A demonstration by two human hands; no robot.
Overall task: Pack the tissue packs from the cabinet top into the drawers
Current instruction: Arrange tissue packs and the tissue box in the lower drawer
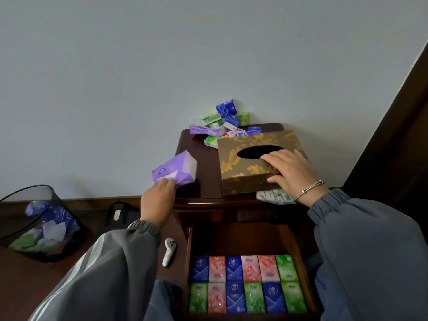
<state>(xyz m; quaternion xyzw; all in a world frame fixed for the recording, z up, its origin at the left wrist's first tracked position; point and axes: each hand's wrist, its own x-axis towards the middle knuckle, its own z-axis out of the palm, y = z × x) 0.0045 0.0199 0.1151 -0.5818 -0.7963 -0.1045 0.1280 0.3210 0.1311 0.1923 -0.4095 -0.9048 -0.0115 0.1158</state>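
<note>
My left hand (157, 200) grips a purple tissue pack (174, 169) at the left edge of the dark wooden cabinet top (203, 181). My right hand (293, 173) rests on a gold-patterned tissue box (252, 158), fingers at its oval slot and thumb on its front side. A white and green soft pack (274, 196) lies under that wrist. A pile of small blue, green and purple tissue packs (225, 122) sits at the back against the wall. Below, the open drawer (310, 286) holds two rows of blue, pink and green packs (246, 283).
A black mesh waste bin (39, 224) with wrappers stands on the floor at left. A white handheld device (169, 251) lies on a low wooden surface beside the drawer. A dark bag (120, 214) sits by the wall. Dark wood furniture (398, 135) rises at right.
</note>
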